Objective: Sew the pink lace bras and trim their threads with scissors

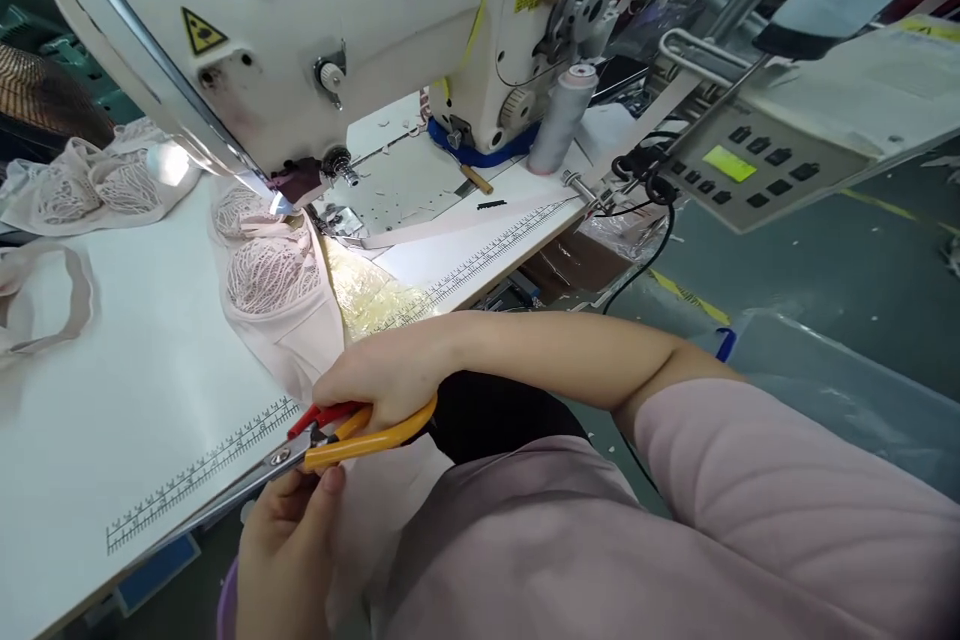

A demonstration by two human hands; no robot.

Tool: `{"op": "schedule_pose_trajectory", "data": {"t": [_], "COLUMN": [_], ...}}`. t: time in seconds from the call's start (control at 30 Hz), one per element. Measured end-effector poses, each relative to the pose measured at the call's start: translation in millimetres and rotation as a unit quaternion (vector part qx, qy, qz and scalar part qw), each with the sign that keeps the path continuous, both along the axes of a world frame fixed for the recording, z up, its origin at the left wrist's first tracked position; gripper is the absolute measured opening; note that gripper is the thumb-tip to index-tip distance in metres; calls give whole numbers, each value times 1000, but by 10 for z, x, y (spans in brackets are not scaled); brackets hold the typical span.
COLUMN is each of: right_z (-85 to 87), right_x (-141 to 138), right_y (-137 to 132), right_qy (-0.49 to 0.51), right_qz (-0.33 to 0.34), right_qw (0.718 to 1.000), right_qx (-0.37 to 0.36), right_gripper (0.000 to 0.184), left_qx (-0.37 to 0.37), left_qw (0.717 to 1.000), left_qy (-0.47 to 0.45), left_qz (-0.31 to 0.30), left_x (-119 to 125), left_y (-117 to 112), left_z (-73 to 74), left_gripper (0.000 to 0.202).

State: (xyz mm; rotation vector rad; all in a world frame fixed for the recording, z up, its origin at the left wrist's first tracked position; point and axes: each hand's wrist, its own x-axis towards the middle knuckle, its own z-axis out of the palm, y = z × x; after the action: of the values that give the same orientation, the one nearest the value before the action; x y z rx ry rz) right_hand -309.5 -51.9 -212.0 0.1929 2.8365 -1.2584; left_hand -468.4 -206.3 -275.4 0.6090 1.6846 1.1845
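My right hand [390, 375] is closed round the yellow-orange handles of a pair of scissors [360, 445] at the table's front edge. A red piece shows beside the handles under my fingers. The steel blades point to the lower left. Just below the scissors' pivot is my left hand [289, 530], its fingers curled and pressed together; what they pinch is hidden. A pale pink bra [281, 290] with lace cups lies partly under the head of the sewing machine [300, 50]. Shiny yellowish material [367, 290] lies against its right side.
More pale lace bras [105, 185] and a loose strap [71, 305] lie at the left of the white table [172, 350]. A grey thread cone [562, 120] stands by the machine. The control panel [750, 160] and a tape feeder are at the right, a clear bin [817, 370] on the floor.
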Motion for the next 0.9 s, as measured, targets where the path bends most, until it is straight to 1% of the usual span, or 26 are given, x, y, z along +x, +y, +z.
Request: {"op": "schedule_pose_trajectory", "data": {"t": [0.07,0.17,0.3,0.37,0.47,0.57,0.73,0.9], "right_z": [16,20,10,7,3,-3,-10,-9], "right_x": [-3,-18,-46,-57,-68,-71,-77,-90], "right_y": [19,27,13,7,5,6,9,3], "right_qy": [2,14,19,20,18,14,2,5], "right_qz": [-2,-1,-9,-9,-11,-15,-14,-12], "right_qw": [1000,1000,1000,1000,1000,1000,1000,1000], "right_qx": [10,16,23,22,17,18,18,21], "right_gripper": [25,26,25,26,27,25,23,26], "left_qx": [8,-14,-20,-18,-18,-21,-30,-27], "left_qw": [1000,999,999,998,997,997,995,992], "left_qy": [16,33,13,8,22,43,75,123], "left_qz": [4,7,43,58,67,56,51,23], "left_x": [18,60,128,144,133,103,60,17], "left_y": [-1,-10,-7,1,14,20,-2,-38], "left_z": [3,47,127,136,102,55,31,0], "left_gripper": [32,32,32,30,29,33,31,31]}}
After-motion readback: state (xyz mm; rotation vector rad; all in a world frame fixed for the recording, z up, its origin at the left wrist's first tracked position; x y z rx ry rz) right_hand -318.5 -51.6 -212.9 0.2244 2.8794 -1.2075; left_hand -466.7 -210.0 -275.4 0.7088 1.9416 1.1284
